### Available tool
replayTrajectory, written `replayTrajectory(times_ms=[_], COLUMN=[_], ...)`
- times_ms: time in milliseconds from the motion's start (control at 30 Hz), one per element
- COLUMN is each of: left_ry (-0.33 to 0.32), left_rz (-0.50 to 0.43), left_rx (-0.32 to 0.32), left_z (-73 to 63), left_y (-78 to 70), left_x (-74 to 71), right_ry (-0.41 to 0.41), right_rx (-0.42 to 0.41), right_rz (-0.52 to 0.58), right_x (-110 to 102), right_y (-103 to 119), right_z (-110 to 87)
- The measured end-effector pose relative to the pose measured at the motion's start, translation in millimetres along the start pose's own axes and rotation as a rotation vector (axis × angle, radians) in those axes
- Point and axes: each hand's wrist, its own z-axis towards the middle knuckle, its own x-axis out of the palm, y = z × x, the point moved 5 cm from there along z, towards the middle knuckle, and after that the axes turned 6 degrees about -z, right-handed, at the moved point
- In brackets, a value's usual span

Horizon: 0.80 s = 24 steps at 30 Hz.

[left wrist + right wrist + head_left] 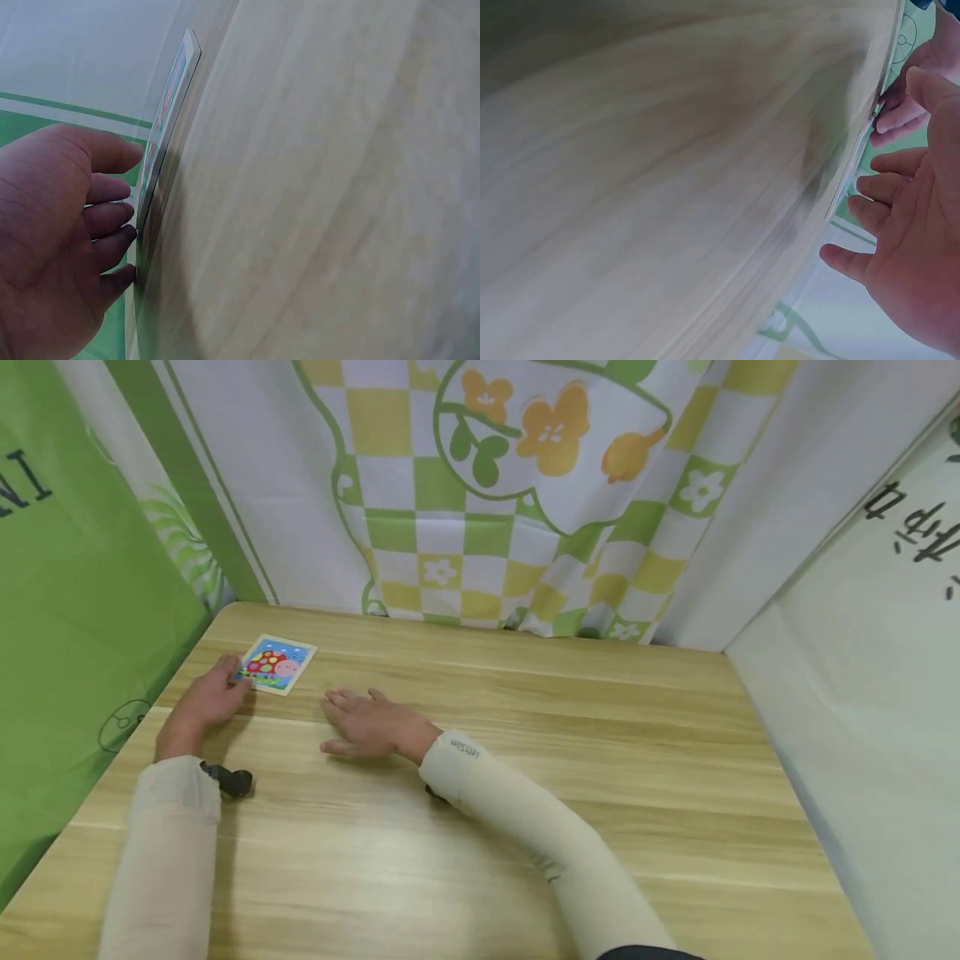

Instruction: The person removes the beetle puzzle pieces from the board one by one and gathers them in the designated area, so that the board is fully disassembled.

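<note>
A thin square picture board (276, 665) with a pale border and a red spotted ladybug on blue lies flat near the far left corner of the table. My left hand (211, 696) is at its left edge, thumb near the lower edge, fingers loosely bent. Seen edge-on in the left wrist view, the board (166, 124) lies right by the thumb and fingertips of that left hand (60, 217). To the right of the board, my right hand (372, 724) hovers or rests palm down over the wood, fingers extended, apart from the board. Nothing shows in the right hand (919, 217).
The wooden table (562, 760) ends at a patterned curtain (465, 543) behind. A green cloth (67, 568) hangs along the left side and a white panel with writing (870, 635) along the right. A small black wrist camera (234, 782) sits at the left cuff.
</note>
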Motion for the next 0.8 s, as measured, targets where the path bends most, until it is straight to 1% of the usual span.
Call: replayTrajectory(times_ms=[167, 267, 367, 567, 800], left_ry=[0.025, 0.034, 0.040, 0.053, 0.059], left_rz=[-0.006, -0.014, -0.020, -0.021, -0.026], left_rx=[-0.030, -0.038, -0.040, -0.042, -0.045], left_z=[1.6, 2.3, 1.7, 3.0, 2.5], left_y=[-2.7, -4.0, -4.5, -1.7, 0.9], left_x=[0.4, -1.0, -1.8, -1.1, -1.4], right_ry=[-0.002, -0.011, -0.004, 0.023, 0.056], right_rx=[0.021, 0.030, 0.049, 0.073, 0.111], right_rz=[-0.012, 0.009, 0.018, -0.047, -0.023], right_x=[-7.5, -11.9, -14.1, -11.6, -6.8], right_y=[8.1, 11.8, 15.3, 26.2, 33.0], right_z=[16.3, 26.6, 35.4, 50.3, 59.2])
